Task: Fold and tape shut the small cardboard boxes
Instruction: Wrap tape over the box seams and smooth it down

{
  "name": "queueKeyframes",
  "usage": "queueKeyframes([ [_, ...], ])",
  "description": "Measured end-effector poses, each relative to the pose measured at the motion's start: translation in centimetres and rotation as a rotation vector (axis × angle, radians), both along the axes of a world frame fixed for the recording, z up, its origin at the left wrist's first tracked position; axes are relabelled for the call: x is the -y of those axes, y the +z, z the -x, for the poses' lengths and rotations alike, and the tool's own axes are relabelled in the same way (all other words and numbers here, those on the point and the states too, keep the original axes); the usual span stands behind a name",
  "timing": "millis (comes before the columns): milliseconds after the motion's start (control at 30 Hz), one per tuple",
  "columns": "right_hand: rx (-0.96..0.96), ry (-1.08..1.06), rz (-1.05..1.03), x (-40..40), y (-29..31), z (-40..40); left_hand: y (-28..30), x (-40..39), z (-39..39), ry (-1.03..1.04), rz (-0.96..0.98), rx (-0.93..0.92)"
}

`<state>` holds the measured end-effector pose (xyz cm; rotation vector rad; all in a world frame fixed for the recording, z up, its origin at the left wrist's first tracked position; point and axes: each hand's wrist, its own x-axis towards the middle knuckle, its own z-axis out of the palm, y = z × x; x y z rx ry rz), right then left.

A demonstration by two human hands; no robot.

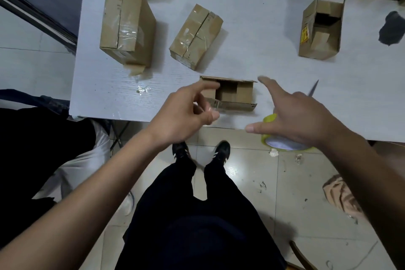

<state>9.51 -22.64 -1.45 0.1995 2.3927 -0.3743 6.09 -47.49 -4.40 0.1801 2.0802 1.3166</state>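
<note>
At the far left of your white counter (252, 35) stands the largest taped box (126, 26), sealed with clear tape along its top seam, a loose flap of tape or card sticking out at its near corner. Just in front of it a small crumpled scrap of clear tape (142, 89) lies on the counter. To the right of that, a second, smaller taped box (195, 36) sits at an angle, its flaps shut and taped over.

Your left hand (186, 114) hovers over the near edge of the counter with fingers loosely curled, forefinger stretched forward; it is blurred, and something pale shows at the fingertips, but you cannot tell whether it grips anything. Its forefinger overlaps the left end of the open small box (232, 94), which lies near the counter's front edge with its opening upward and its inner flaps visible inside.

Just right of that box, your right hand (293, 116) is spread wide, forefinger pointing forward and thumb out to the left, above a yellow roll of tape (282, 141) at the counter's edge. The palm covers most of the roll, so whether it touches is unclear. A thin pointed object (313, 87) shows beyond the hand, too hidden to name.

At the far right back stands another open box (320, 28), flaps up, a yellow label on its left side. A dark patch (391, 28) marks the counter beyond it.
</note>
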Motion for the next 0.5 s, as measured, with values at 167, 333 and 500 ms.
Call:
queueKeyframes([
  [167, 0.033, 0.057, -0.005, 1.7, -2.9, 2.2, -4.0, 0.0, 2.2, -0.005, 0.055, -0.007],
  [333, 0.038, 0.106, -0.046, 3.0, -6.6, 1.4, -7.0, 0.1, 2.2, -0.121, 0.175, -0.014],
  [500, -0.115, 0.046, -0.036, 3.0, -8.5, 1.1, -8.5, -0.1, 2.5, 0.056, 0.141, -0.007],
])
